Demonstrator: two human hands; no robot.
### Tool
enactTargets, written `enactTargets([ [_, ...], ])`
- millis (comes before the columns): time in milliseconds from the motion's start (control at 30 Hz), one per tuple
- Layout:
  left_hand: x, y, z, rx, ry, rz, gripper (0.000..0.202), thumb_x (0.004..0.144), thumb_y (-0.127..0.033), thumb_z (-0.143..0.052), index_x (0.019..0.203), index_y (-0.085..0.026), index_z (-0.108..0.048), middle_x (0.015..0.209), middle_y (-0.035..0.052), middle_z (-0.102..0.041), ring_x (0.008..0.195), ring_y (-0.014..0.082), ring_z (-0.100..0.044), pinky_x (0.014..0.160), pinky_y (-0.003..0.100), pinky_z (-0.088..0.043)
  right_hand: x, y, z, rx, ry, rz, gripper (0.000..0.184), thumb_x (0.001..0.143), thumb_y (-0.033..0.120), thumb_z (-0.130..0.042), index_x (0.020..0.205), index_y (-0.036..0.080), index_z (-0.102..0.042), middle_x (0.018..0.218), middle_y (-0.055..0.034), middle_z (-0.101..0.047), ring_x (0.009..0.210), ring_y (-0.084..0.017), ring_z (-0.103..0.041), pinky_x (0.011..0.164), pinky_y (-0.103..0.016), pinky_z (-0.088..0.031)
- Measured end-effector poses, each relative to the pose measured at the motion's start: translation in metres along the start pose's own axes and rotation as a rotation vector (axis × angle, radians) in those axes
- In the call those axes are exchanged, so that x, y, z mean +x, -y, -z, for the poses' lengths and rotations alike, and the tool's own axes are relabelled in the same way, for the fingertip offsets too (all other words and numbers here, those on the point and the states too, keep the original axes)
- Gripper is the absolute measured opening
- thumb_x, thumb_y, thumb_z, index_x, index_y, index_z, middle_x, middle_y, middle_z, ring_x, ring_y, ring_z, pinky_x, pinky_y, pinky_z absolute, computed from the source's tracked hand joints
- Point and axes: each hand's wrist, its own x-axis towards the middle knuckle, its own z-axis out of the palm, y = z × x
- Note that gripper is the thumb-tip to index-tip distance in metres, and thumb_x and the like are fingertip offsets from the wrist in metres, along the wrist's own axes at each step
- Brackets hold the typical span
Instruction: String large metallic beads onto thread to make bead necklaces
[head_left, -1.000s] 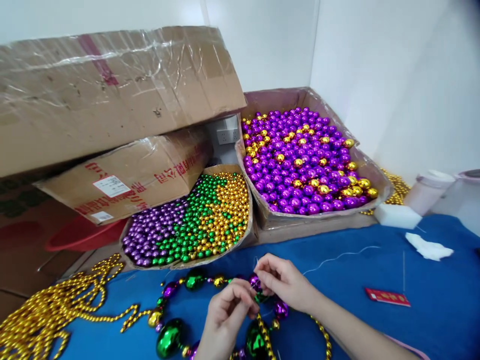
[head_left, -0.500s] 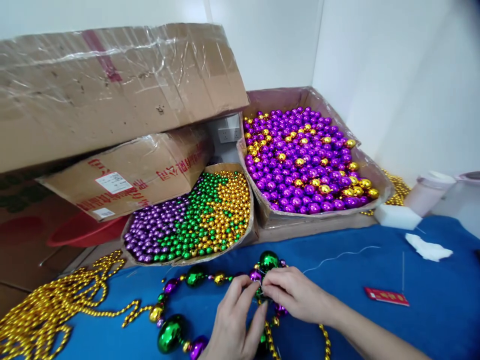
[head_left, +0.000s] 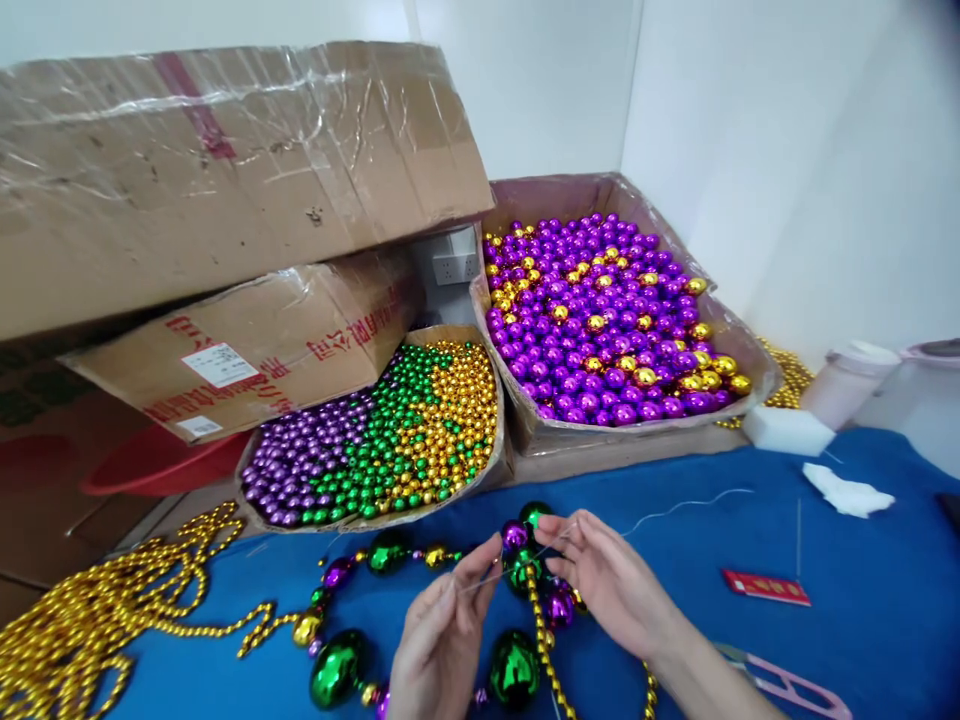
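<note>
A thin clear thread [head_left: 491,577] runs between my two hands above the blue cloth. My left hand [head_left: 442,635] is closed, pinching one stretch of it. My right hand [head_left: 607,580] pinches another stretch, fingers curled. Just beneath lies a bead necklace [head_left: 386,551] with large green, purple and gold balls, forming a loop to the left. Its purple bead [head_left: 514,536] and green ball [head_left: 523,571] sit between my hands. From there a gold bead strand [head_left: 541,630] trails toward the front edge. Part of the loop is hidden behind my left hand.
Behind stand a carton of purple and gold balls [head_left: 555,432] and a carton of small purple, green and gold beads [head_left: 504,465]. Gold bead strands [head_left: 97,610] are heaped left. At right lie a red packet [head_left: 766,587], white tissue [head_left: 847,490] and pink-handled scissors [head_left: 799,690].
My hands have moved apart from their close pinch over the beads, drawing the thread out between them. The view has shifted slightly, and the scissors now show at the lower right.
</note>
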Motion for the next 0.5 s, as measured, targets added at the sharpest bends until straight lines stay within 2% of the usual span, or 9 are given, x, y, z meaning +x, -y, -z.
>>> enactTargets([
  [67, 0.005, 0.009, -0.006, -0.144, 0.013, -0.016, 0.029, 0.085, -0.028, -0.055, 0.059, -0.017, -0.062, 0.080, 0.0075, -0.069, 0.098, 0.0241, -0.059, 0.107, 0.048, -0.029, 0.003, -0.007, -0.010, 0.174, -0.044, -0.004, 0.028, 0.086, 0.051, -0.052, 0.080, 0.023, -0.047, 0.090, -0.0001, -0.062, 0.096, -0.016, -0.060, 0.087, -0.037, -0.044],
  [100, 0.008, 0.012, -0.008, -0.187, 0.003, -0.021, 0.028, 0.087, -0.028, -0.054, 0.062, -0.018, -0.062, 0.068, 0.0032, -0.065, 0.082, 0.0199, -0.061, 0.104, 0.049, -0.033, 0.004, -0.008, -0.013, 0.237, -0.062, -0.011, 0.028, 0.084, 0.051, -0.054, 0.079, 0.024, -0.046, 0.079, 0.0034, -0.059, 0.086, -0.013, -0.061, 0.084, -0.035, -0.046],
  [167, 0.013, 0.015, -0.010, -0.204, -0.037, -0.021, 0.027, 0.089, -0.028, -0.052, 0.065, -0.018, -0.060, 0.055, -0.0028, -0.052, 0.059, 0.0129, -0.052, 0.092, 0.045, -0.044, 0.007, -0.006, -0.013, 0.315, -0.088, -0.031, 0.028, 0.082, 0.049, -0.057, 0.078, 0.024, -0.044, 0.063, 0.0090, -0.046, 0.064, -0.008, -0.055, 0.068, -0.026, -0.047],
  [200, 0.015, 0.015, -0.009, -0.188, -0.068, -0.019, 0.027, 0.089, -0.028, -0.052, 0.065, -0.017, -0.058, 0.053, -0.0043, -0.048, 0.053, 0.0107, -0.047, 0.082, 0.040, -0.049, 0.007, -0.004, -0.012, 0.329, -0.096, -0.043, 0.028, 0.082, 0.047, -0.059, 0.077, 0.024, -0.044, 0.059, 0.0102, -0.041, 0.056, -0.006, -0.049, 0.059, -0.022, -0.044],
  [300, 0.016, 0.015, -0.004, -0.097, -0.183, 0.012, 0.024, 0.084, -0.028, -0.061, 0.064, -0.016, -0.055, 0.051, -0.0060, -0.042, 0.047, 0.0079, -0.037, 0.056, 0.027, -0.045, 0.007, -0.002, -0.004, 0.302, -0.111, -0.071, 0.030, 0.079, 0.037, -0.064, 0.070, 0.022, -0.039, 0.056, 0.0111, -0.031, 0.048, -0.005, -0.037, 0.045, -0.017, -0.029],
  [400, 0.013, 0.019, 0.007, -0.006, -0.246, 0.074, 0.026, 0.077, -0.029, -0.070, 0.063, -0.015, -0.054, 0.052, -0.0060, -0.044, 0.046, 0.0068, -0.035, 0.052, 0.024, -0.041, 0.006, -0.010, 0.001, 0.215, -0.145, -0.079, 0.033, 0.078, 0.032, -0.061, 0.066, 0.023, -0.031, 0.054, 0.0118, -0.025, 0.045, -0.005, -0.030, 0.041, -0.018, -0.021],
  [500, 0.009, 0.027, 0.019, 0.066, -0.294, 0.120, 0.032, 0.073, -0.034, -0.073, 0.059, -0.014, -0.053, 0.053, -0.0049, -0.046, 0.048, 0.0064, -0.036, 0.051, 0.022, -0.038, 0.005, -0.024, 0.003, 0.076, -0.172, -0.077, 0.030, 0.081, 0.033, -0.052, 0.068, 0.025, -0.026, 0.053, 0.0126, -0.019, 0.042, -0.006, -0.026, 0.039, -0.018, -0.018],
])
